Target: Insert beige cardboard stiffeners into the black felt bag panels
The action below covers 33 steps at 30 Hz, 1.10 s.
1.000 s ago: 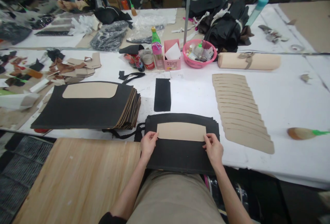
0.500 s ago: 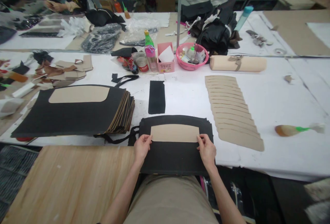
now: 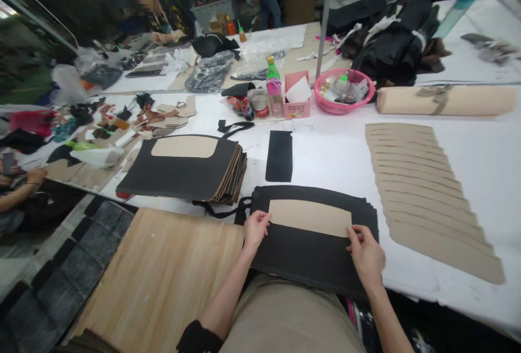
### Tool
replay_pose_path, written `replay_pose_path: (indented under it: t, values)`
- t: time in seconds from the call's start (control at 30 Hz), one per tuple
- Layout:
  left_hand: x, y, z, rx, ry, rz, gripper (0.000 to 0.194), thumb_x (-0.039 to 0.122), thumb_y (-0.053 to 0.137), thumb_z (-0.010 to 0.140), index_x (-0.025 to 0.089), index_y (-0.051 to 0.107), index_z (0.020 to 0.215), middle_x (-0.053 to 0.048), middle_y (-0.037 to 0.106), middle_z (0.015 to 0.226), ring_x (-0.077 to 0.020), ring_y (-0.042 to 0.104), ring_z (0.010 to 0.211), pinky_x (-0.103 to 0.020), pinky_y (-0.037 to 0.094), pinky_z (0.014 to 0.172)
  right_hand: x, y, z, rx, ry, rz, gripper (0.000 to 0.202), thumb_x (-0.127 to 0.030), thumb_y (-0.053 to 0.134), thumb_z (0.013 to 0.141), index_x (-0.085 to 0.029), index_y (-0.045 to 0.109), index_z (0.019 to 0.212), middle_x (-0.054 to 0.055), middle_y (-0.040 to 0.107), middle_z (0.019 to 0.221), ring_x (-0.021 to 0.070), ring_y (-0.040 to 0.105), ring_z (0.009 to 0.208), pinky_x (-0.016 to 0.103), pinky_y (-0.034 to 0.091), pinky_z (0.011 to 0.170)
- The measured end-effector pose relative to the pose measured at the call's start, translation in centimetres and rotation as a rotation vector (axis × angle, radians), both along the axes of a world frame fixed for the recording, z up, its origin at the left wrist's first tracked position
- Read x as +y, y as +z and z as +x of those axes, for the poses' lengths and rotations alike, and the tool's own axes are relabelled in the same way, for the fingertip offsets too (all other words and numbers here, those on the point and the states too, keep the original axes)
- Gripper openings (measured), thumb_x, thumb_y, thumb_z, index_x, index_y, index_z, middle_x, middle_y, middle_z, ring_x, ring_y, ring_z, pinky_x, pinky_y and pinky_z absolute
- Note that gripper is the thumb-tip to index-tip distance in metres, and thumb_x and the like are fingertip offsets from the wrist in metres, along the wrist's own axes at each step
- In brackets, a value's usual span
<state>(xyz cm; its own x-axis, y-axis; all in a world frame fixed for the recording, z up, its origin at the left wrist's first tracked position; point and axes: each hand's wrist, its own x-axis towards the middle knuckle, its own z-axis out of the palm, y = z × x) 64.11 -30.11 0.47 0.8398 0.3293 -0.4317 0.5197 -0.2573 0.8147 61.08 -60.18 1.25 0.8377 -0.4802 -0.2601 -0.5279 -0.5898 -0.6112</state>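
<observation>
A beige panel (image 3: pixel 311 217) with a curved top edge lies on a stack of black sheets (image 3: pixel 305 255) at the table's front edge. My left hand (image 3: pixel 256 231) pinches the panel's lower left corner between thumb and fingers. At its lower right corner, my right hand (image 3: pixel 366 252) grips the panel the same way. A thicker pile of black sheets (image 3: pixel 179 177) stands to the left, topped by a similar beige piece (image 3: pixel 184 147) with rounded lower corners. Overlapping beige panels (image 3: pixel 431 201) fan out in a row on the right.
A black rectangle (image 3: pixel 279 156) lies beyond the stack. Farther back are a green-topped bottle (image 3: pixel 274 84), a pink box (image 3: pixel 297 106), a pink basin (image 3: pixel 344 106) and a beige roll (image 3: pixel 472 100). A wooden board (image 3: pixel 171 266) is at left. Other people are at left and behind.
The view has swung left, so the table contents appear farther right and other people show at left. Both hands keep hold of the beige panel's lower corners, and it stays on the black stack.
</observation>
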Motion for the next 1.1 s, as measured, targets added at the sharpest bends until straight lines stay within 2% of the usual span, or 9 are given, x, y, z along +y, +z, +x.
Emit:
replay_pose_path:
  t: [0.43, 0.77, 1.1]
  values:
    - [-0.09, 0.01, 0.03, 0.018, 0.020, 0.010, 0.033, 0.051, 0.063, 0.075, 0.018, 0.059, 0.071, 0.004, 0.059, 0.054, -0.0074, 0.049, 0.035, -0.018, 0.031, 0.034, -0.47, -0.67, 0.00, -0.012, -0.007, 0.046, 0.053, -0.068, 0.041, 0.082, -0.022, 0.063, 0.095, 0.002, 0.065, 0.059, 0.0226, 0.063, 0.055, 0.031, 0.038, 0.056]
    - [-0.27, 0.61, 0.11, 0.029, 0.032, -0.002, 0.033, 0.050, 0.065, 0.072, 0.017, 0.059, 0.069, 0.003, 0.059, 0.055, -0.0070, 0.048, 0.035, -0.018, 0.032, 0.033, -0.54, -0.86, 0.27, 0.027, -0.018, 0.016, 0.050, -0.064, 0.041, 0.083, -0.021, 0.064, 0.094, 0.001, 0.065, 0.057, 0.0208, 0.064, 0.053, 0.029, 0.038, 0.054]
    - [-0.15, 0.47, 0.07, 0.035, 0.000, 0.052, 0.035, 0.052, 0.064, 0.074, 0.018, 0.060, 0.071, 0.003, 0.060, 0.055, -0.0082, 0.051, 0.036, -0.018, 0.033, 0.034, -0.58, -0.58, 0.60, 0.081, -0.020, 0.036, 0.042, -0.058, 0.045, 0.083, -0.021, 0.064, 0.092, 0.001, 0.066, 0.056, 0.0212, 0.066, 0.056, 0.029, 0.038, 0.056]
